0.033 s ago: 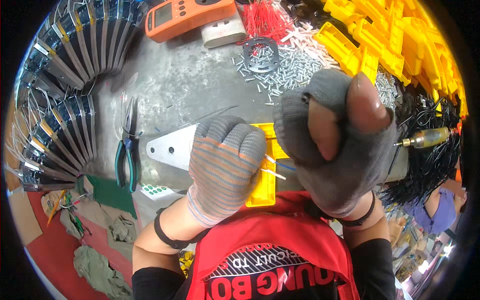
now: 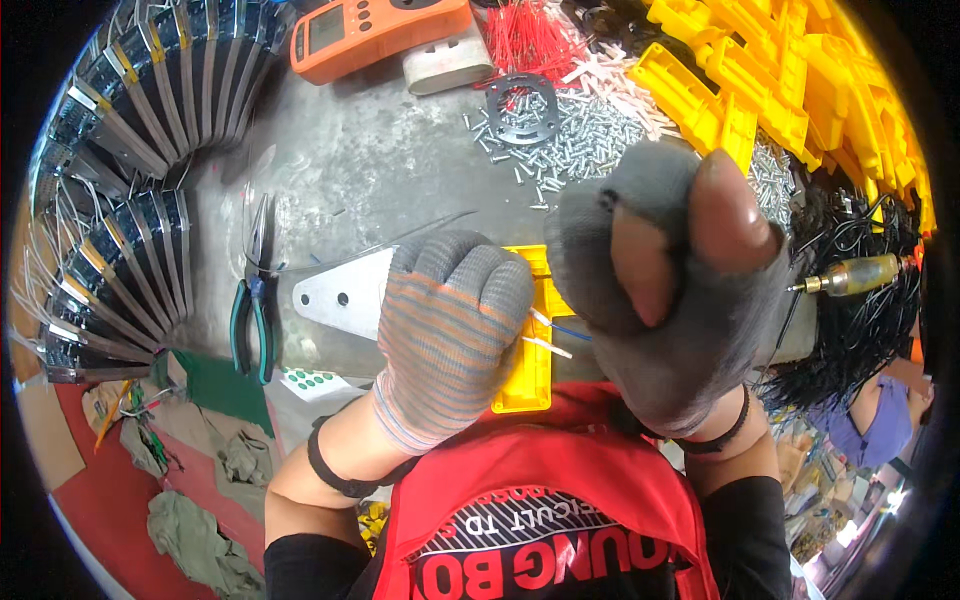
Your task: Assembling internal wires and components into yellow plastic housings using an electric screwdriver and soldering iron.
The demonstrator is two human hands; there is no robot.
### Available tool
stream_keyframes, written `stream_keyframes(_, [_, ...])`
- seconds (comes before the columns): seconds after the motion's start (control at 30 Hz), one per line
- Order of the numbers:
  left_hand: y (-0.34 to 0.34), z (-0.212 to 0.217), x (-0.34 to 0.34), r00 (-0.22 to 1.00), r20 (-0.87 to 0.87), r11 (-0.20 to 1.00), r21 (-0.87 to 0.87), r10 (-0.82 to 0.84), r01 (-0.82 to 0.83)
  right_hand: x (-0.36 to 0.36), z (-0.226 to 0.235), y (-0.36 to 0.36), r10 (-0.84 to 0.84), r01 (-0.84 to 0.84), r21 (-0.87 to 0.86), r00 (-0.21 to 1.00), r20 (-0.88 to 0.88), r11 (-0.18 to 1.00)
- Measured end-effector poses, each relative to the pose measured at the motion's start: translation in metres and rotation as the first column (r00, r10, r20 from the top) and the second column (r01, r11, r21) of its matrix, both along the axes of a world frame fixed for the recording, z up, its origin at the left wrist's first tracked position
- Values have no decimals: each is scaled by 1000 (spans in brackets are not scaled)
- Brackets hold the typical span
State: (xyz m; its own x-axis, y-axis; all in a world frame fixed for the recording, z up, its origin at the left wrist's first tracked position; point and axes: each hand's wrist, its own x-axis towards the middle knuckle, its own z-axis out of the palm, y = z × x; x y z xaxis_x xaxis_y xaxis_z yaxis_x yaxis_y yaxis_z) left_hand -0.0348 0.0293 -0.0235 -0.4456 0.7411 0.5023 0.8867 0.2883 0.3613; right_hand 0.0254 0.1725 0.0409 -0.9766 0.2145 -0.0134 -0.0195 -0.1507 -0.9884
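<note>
My left hand (image 2: 455,330), in a grey and orange striped glove, is closed over the left side of a yellow plastic housing (image 2: 522,385). From under the same fist a pale tapered plate (image 2: 345,295) with two holes sticks out to the left. A white wire end (image 2: 548,347) and a blue wire (image 2: 570,332) show at the housing's right side. My right hand (image 2: 680,290), in a grey glove with bare thumb and fingertip, is raised right of the housing. Its fingers are curled closed; whatever they hold is hidden.
Long-nose pliers (image 2: 255,310) lie to the left, near rows of dark wired strips (image 2: 130,250). Screws (image 2: 590,145) and a dark ring plate (image 2: 522,110) lie beyond my hands. An orange meter (image 2: 370,35), yellow housings (image 2: 790,70) and a screwdriver (image 2: 850,277) surround the workspace.
My right hand has shifted very slightly toward me. The left hand and the yellow housing stay where they were.
</note>
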Motion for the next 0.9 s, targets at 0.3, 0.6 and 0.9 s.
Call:
stream_keyframes(0.3, [18,107,1,811,575,992,17,-112,125,-8,-19,-4,56,46,261,927,-371,964])
stream_keyframes(0.6, [79,72,1,995,-93,983,180,-22,39,-34,-12,-22,-212,380,894,918,-334,239])
stream_keyframes(0.9, [21,30,-15,954,-193,973,59,230,-223,-42,6,-26,-417,62,650,720,-555,-758])
